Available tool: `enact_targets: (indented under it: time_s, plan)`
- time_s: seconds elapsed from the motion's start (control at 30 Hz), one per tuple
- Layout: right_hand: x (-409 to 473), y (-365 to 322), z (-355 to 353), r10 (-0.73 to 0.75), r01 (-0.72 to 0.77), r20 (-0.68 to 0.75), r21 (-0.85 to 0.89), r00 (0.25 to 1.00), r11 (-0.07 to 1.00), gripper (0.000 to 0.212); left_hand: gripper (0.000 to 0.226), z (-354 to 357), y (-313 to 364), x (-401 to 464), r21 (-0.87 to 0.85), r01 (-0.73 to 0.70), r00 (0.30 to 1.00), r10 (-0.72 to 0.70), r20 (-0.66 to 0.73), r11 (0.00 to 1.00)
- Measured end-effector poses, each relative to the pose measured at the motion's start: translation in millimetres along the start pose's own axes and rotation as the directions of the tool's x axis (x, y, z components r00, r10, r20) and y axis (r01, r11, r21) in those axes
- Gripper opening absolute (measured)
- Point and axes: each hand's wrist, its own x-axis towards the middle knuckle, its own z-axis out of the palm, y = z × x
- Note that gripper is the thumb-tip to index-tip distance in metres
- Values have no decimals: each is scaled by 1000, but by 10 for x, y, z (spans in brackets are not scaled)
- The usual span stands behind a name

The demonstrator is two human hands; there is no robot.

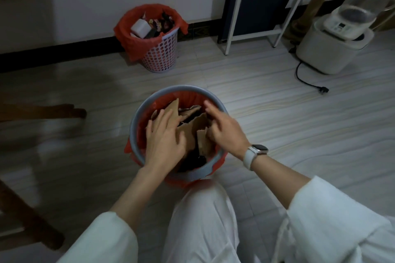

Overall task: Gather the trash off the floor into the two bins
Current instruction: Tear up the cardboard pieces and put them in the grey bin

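A grey round bin with a red liner stands on the floor just in front of my knee. It is stuffed with brown cardboard pieces. My left hand lies flat on the cardboard with its fingers spread. My right hand, with a white watch on the wrist, rests on the cardboard at the bin's right side, fingers bent down onto it. A second bin, white and perforated with a red liner, stands by the wall and holds a white box and dark wrappers.
A white appliance with a clear jar on top stands at the right, its black cord and plug trailing over the floor. White rack legs stand by a dark panel. Wooden furniture legs sit at the left.
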Motion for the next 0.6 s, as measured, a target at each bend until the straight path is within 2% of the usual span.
enact_targets:
  time_s: [0.07,0.13,0.2,0.27,0.3,0.37,0.47,0.6]
  plan:
    - [-58,255,-202,165,-132,-277,132,947,982,52,50,154,283,77,-31,-86,995,84,-58,996]
    - [-181,615,-373,344,-297,-366,179,865,938,43,50,414,569,99,-60,-140,990,140,7,988]
    - [-374,1016,-429,483,-469,-313,125,818,874,38,54,687,804,114,-43,-112,978,118,170,993]
    - [-598,1438,-336,606,-612,-191,32,772,790,38,62,969,908,148,-3,-27,944,26,328,1000]
    - [-708,1631,-251,649,-655,-121,-17,751,755,38,65,1062,926,162,27,9,931,-18,364,1000]
    - [-885,1954,-56,696,-690,18,-116,718,715,42,67,1161,922,178,64,34,926,-55,373,997]
    - [-987,2326,280,691,-629,159,-310,705,713,48,68,1218,904,161,77,27,940,-52,338,997]
    - [-1000,2556,604,728,-610,146,-451,669,651,52,70,1260,898,150,97,21,954,-49,295,995]
